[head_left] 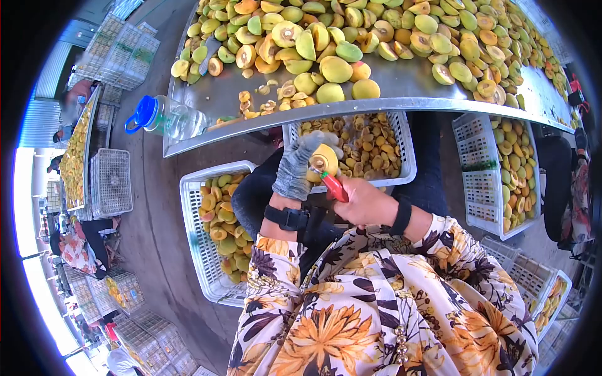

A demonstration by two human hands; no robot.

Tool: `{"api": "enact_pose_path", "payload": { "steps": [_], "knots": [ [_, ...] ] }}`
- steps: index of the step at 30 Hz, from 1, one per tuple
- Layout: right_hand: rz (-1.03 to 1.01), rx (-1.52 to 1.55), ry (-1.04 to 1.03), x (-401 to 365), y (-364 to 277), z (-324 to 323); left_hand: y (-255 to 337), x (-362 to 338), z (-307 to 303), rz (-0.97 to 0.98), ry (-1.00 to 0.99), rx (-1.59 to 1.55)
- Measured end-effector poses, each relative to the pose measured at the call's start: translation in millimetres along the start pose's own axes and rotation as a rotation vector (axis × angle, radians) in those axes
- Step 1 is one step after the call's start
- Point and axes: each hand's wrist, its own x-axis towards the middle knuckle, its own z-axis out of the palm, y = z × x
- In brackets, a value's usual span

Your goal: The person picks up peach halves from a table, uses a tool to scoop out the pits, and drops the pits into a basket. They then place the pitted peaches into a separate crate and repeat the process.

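My left hand (293, 168), in a grey knit glove, is closed around a yellow peach half (325, 154) with its cut face turned up toward me. My right hand (365, 200), bare, grips the red handle of a small pitting knife (335, 187). The knife's metal tip meets the middle of the cut face, around the stone; its exact shape is too small to make out. Below both hands, between my knees, is a white crate (407, 150) with small cut-out pieces in it.
A metal table (401, 94) ahead bears heaped peach halves (301, 44) and a blue-capped bottle (179, 120) near its left corner. Crates of peach halves stand left (191, 207) and right (471, 182). Other people (84, 244) sit at far left and right.
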Motion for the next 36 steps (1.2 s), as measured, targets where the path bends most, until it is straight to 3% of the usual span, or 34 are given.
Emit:
{"api": "enact_pose_path", "payload": {
  "steps": [2,3,5,7,8,10,14,16,19,21,23,25,26,27,29,30,32,33,34,36],
  "knots": [
    [-0.118,-0.103,0.037,8.9,13.0,-5.0,-4.2,0.0,1.0,0.168,0.036,-0.024],
    [-0.237,-0.204,0.074,11.5,14.6,-5.5,-5.2,-0.8,2.8,0.169,0.039,-0.027],
    [-0.261,-0.239,0.051,10.5,14.3,-7.8,-5.4,-2.2,8.4,0.134,0.167,-0.210],
    [0.070,0.190,-0.180,-1.0,-9.8,-9.5,-9.6,0.9,5.3,0.170,0.182,-0.211],
    [0.070,0.186,-0.187,-1.1,-12.6,-8.1,-10.3,1.3,4.5,0.163,0.145,-0.172],
    [0.175,0.501,-0.245,-2.4,-14.0,-0.9,-15.2,1.2,5.0,0.142,0.128,-0.169],
    [0.213,0.549,-0.206,-2.5,-13.0,14.8,-11.6,-3.8,13.6,0.114,0.124,-0.162],
    [0.045,0.241,-0.018,-2.5,-7.8,22.8,-7.4,-7.4,16.5,0.073,0.117,-0.138],
    [0.038,0.130,0.019,-1.6,-6.6,25.4,-0.8,-9.6,16.8,-0.014,0.081,-0.255],
    [0.278,0.502,-0.215,-2.7,-19.4,11.8,-4.2,-10.0,14.5,0.135,0.123,-0.183],
    [0.308,0.740,-0.344,-2.9,-15.9,4.5,-5.4,-7.9,10.7,0.210,0.140,-0.127],
    [0.282,0.741,-0.315,-3.2,-14.9,10.2,-1.6,-5.4,15.2,0.304,0.117,-0.046],
    [0.245,0.776,-0.276,-2.5,-13.6,16.6,0.6,-8.1,16.1,0.233,0.105,-0.092],
    [0.196,0.513,-0.133,0.8,-11.8,25.7,2.7,-9.8,15.1,0.249,0.104,-0.098],
    [-0.043,0.088,0.070,7.3,4.7,34.8,5.2,-13.3,12.9,0.022,-0.004,-0.254],
    [-0.049,0.085,0.071,7.9,2.8,31.7,2.7,-6.8,16.1,0.219,0.072,-0.083],
    [0.187,0.435,-0.078,3.2,-10.6,25.0,-5.8,3.0,10.5,0.264,0.144,-0.046],
    [0.190,0.435,-0.075,1.8,-12.6,19.5,-11.4,9.1,5.1,0.307,0.217,-0.012],
    [0.224,0.622,-0.189,1.4,-14.7,12.8,-13.7,15.2,-6.7,0.484,0.263,0.350],
    [0.223,0.877,-0.331,4.2,-12.2,7.3,-14.7,22.8,-10.1,0.500,0.366,0.423]
  ]
}}
